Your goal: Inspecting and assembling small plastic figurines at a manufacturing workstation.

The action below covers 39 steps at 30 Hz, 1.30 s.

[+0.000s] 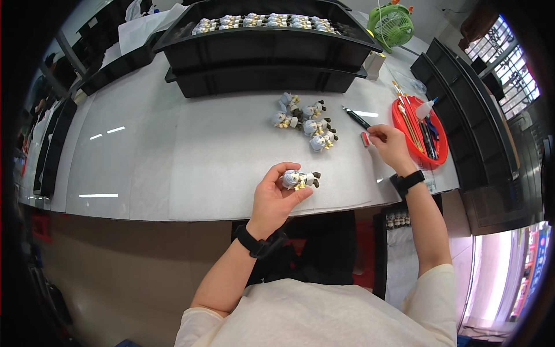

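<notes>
My left hand [273, 194] is closed around a small chibi-style figurine [299, 180] with pale grey-blue hair, a white and yellow outfit and dark feet. It lies on its side between my fingers and thumb, above the near part of the table. Over on the right, my right hand [388, 144] has its fingers pinched at the near end of a slim black pen-like tool [356, 118] with a silver tip pointing away to the left. Just beside those fingertips lies a small red and white block [365, 139]. Several similar figurines [315, 127] lie in a loose group beyond my left hand.
A stacked black tray [260, 55] full of figurines stands at the back. At the right, a red basket [440, 161] holds brushes, pens and a small white bottle [425, 109]. Black bins [468, 110] line the right edge; a green fan [391, 26] stands behind.
</notes>
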Each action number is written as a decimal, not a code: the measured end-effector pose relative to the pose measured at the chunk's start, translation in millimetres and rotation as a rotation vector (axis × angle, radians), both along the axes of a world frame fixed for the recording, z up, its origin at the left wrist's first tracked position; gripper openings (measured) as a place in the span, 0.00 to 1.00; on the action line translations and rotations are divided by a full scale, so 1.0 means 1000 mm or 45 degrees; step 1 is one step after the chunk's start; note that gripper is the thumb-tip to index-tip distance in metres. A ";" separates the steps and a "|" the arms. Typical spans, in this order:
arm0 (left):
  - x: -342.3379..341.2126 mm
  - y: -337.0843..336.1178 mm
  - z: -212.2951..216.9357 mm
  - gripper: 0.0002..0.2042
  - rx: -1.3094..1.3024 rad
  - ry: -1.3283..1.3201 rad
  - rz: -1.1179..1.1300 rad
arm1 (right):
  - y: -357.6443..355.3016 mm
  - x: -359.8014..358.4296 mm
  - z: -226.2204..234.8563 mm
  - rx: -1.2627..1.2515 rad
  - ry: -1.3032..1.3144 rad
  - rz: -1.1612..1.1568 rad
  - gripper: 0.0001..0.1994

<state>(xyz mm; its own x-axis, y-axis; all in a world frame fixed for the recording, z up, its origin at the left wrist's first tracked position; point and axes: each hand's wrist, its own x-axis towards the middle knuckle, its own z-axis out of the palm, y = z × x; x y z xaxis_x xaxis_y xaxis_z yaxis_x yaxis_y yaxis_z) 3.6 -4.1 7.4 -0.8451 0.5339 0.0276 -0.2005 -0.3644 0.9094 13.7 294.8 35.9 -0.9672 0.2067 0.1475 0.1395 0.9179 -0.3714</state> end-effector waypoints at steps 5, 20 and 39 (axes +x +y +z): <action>0.001 0.002 -0.003 0.20 -0.046 0.057 -0.008 | -0.020 0.013 -0.007 -0.599 0.216 -0.095 0.12; 0.003 0.002 -0.007 0.21 -0.217 0.195 -0.054 | -0.015 0.033 0.002 -0.121 -0.069 -0.163 0.07; 0.006 0.003 -0.003 0.22 -0.445 0.461 0.045 | -0.093 0.074 0.009 -2.138 0.116 -0.143 0.18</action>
